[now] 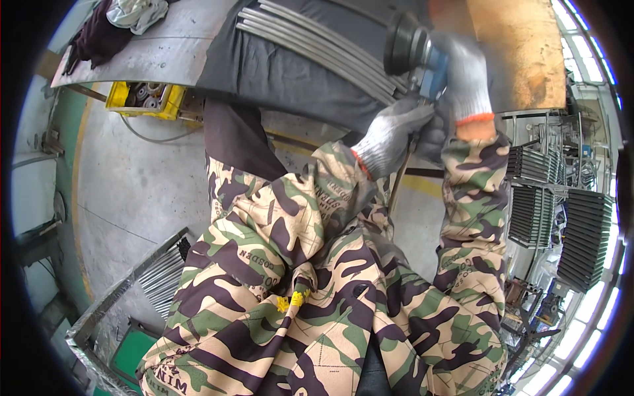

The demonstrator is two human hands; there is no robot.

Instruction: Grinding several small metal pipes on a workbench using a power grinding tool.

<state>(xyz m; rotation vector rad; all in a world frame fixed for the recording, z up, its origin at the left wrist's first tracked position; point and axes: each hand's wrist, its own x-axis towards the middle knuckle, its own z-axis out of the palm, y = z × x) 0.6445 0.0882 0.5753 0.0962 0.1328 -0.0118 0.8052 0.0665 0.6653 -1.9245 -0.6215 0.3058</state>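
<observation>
My right hand [465,76], in a white knit glove with an orange cuff, is closed round the blue body of an angle grinder [432,72]. The tool's round black head [399,45] points left, above the dark cloth. Left of and just below it, my left hand [396,132] wears a grey-coated glove with its fingers curled closed. What those fingers hold is hidden. Several long grey metal rods [323,49] lie side by side on the dark cloth [264,79], their near ends close to my left hand.
A rusty brown plate [518,53] lies right of the tool. At the left, a yellow crate [145,99] holds round metal parts. Low left, a metal-framed bin [99,323] has more rods [165,284]. Racks of dark bars [584,237] stand at the right.
</observation>
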